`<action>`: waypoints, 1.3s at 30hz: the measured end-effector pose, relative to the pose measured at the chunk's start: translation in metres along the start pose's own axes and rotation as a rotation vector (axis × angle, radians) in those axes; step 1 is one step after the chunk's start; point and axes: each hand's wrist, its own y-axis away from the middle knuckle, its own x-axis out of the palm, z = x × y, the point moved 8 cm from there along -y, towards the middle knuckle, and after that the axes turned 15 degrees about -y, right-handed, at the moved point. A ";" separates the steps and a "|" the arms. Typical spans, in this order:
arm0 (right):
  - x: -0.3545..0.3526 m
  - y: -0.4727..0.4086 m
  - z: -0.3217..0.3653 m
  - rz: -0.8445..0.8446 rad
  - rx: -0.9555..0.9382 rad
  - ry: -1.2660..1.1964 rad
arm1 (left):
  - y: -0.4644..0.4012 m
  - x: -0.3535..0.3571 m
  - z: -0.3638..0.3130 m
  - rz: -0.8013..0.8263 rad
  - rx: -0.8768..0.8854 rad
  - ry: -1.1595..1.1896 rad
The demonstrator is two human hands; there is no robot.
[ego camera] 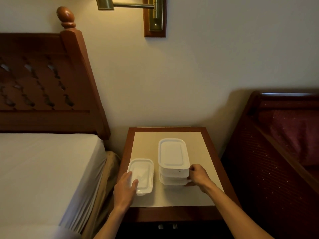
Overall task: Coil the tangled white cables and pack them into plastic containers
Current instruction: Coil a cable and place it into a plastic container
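Observation:
A single lidded white plastic container [142, 173] lies on the nightstand [203, 169] at the front left. My left hand [125, 189] rests on its near left corner with fingers laid over the lid. To its right stands a stack of three lidded white containers [172, 157]. My right hand [196, 176] grips the stack's near right corner, fingers curled around the rims. No loose white cable shows anywhere; I cannot see what is inside the containers.
A bed with a white sheet [43, 169] and wooden headboard [48, 83] borders the nightstand on the left. A dark red armchair [279, 144] stands close on the right. A brass wall lamp [153, 14] hangs above.

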 end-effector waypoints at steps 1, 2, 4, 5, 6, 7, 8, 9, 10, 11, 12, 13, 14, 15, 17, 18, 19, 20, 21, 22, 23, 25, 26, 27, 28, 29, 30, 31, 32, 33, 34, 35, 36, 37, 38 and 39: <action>-0.004 0.000 0.004 0.010 -0.006 -0.007 | 0.002 0.002 -0.004 -0.001 -0.004 -0.001; -0.008 -0.001 0.008 0.021 -0.013 -0.016 | 0.005 0.004 -0.008 -0.001 -0.010 -0.004; -0.014 0.000 0.019 0.035 -0.028 -0.028 | 0.013 0.010 -0.021 0.001 -0.013 -0.004; -0.015 0.001 0.024 0.039 -0.037 -0.028 | 0.017 0.014 -0.029 0.002 -0.007 0.003; -0.016 0.003 0.030 0.043 -0.046 -0.026 | 0.021 0.019 -0.036 0.010 -0.006 0.013; -0.016 0.004 0.034 0.048 -0.056 -0.026 | 0.025 0.024 -0.043 0.019 -0.002 0.026; -0.015 0.005 0.037 0.051 -0.064 -0.026 | 0.028 0.030 -0.050 0.038 0.003 0.035; -0.015 0.006 0.039 0.049 -0.070 -0.028 | 0.032 0.035 -0.058 0.051 0.013 0.044; -0.015 0.008 0.041 0.044 -0.074 -0.028 | 0.034 0.039 -0.064 0.071 0.011 0.060; -0.015 0.010 0.042 0.042 -0.075 -0.023 | 0.037 0.042 -0.070 0.090 0.007 0.089; -0.014 0.011 0.042 0.042 -0.074 -0.019 | 0.040 0.044 -0.074 0.103 0.000 0.123; -0.013 0.014 0.042 0.041 -0.073 -0.014 | 0.041 0.044 -0.077 0.095 -0.001 0.151; -0.012 0.016 0.042 0.038 -0.073 -0.010 | 0.041 0.043 -0.076 0.082 -0.006 0.166; -0.011 0.019 0.041 0.034 -0.074 -0.003 | 0.041 0.042 -0.072 0.070 -0.015 0.166; -0.009 0.023 0.037 0.022 -0.074 0.010 | 0.040 0.043 -0.063 0.086 -0.043 0.169; -0.007 0.025 0.034 0.013 -0.072 0.014 | 0.041 0.044 -0.059 0.107 -0.047 0.192; -0.005 0.028 0.031 0.006 -0.072 0.021 | 0.043 0.044 -0.058 0.122 -0.043 0.218; -0.003 0.030 0.028 0.005 -0.072 0.032 | 0.045 0.044 -0.057 0.128 -0.034 0.237; -0.001 0.032 0.025 0.006 -0.072 0.042 | 0.045 0.044 -0.056 0.127 -0.026 0.249; 0.002 0.033 0.022 0.009 -0.071 0.046 | 0.046 0.044 -0.056 0.130 -0.018 0.260; 0.004 0.035 0.019 0.012 -0.070 0.048 | 0.046 0.045 -0.057 0.137 -0.012 0.273; 0.008 0.038 0.016 0.013 -0.075 0.063 | 0.046 0.046 -0.058 0.149 -0.006 0.289; 0.009 0.038 0.015 0.013 -0.080 0.073 | 0.046 0.046 -0.058 0.156 -0.005 0.295; 0.010 0.039 0.014 0.012 -0.086 0.086 | 0.047 0.047 -0.059 0.164 -0.003 0.300; 0.009 0.038 0.014 0.008 -0.094 0.097 | 0.047 0.047 -0.059 0.170 0.001 0.297; 0.009 0.039 0.014 0.005 -0.102 0.100 | 0.047 0.046 -0.059 0.172 0.004 0.287; 0.008 0.040 0.015 0.007 -0.110 0.093 | 0.045 0.046 -0.058 0.170 0.000 0.269; 0.008 0.041 0.016 0.003 -0.122 0.083 | 0.042 0.044 -0.056 0.157 -0.014 0.254; 0.006 0.042 0.015 -0.017 -0.137 0.061 | 0.037 0.043 -0.053 0.141 -0.034 0.250; 0.003 0.045 0.014 -0.065 -0.159 0.036 | 0.031 0.040 -0.051 0.125 -0.057 0.263; -0.001 0.049 0.010 -0.140 -0.175 -0.003 | 0.024 0.037 -0.050 0.113 -0.080 0.289; -0.005 0.056 0.002 -0.231 -0.171 -0.049 | 0.016 0.034 -0.052 0.112 -0.099 0.324; -0.008 0.064 -0.010 -0.315 -0.144 -0.084 | 0.009 0.032 -0.057 0.122 -0.098 0.364; -0.008 0.072 -0.025 -0.362 -0.089 -0.111 | 0.002 0.030 -0.065 0.147 -0.075 0.407; -0.002 0.079 -0.042 -0.359 -0.005 -0.139 | -0.003 0.028 -0.075 0.188 -0.045 0.454; 0.007 0.086 -0.058 -0.312 0.087 -0.186 | -0.006 0.027 -0.086 0.241 -0.017 0.512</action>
